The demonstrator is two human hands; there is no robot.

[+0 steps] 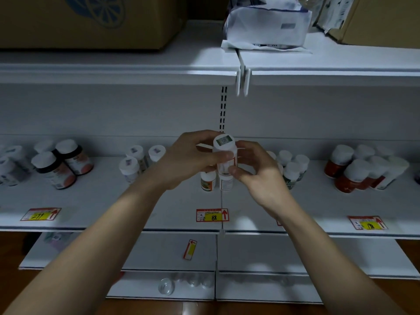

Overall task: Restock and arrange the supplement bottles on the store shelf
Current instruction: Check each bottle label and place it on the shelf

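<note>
Above the middle of the shelf (172, 201), a white bottle (224, 155) is held upright, cap up, pinched by the left hand (188, 155) and the right hand (256, 176), with small bottles (216, 180) standing right under it.

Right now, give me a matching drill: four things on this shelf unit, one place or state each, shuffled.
Things:
1. white bottle
2. dark bottles
3. red bottles
4. cardboard box

Places/states:
A. top shelf, left
B. middle shelf, right end
C. held in both hands
D. middle shelf, left

Pairs: 1-C, 2-D, 3-B, 4-A
</note>
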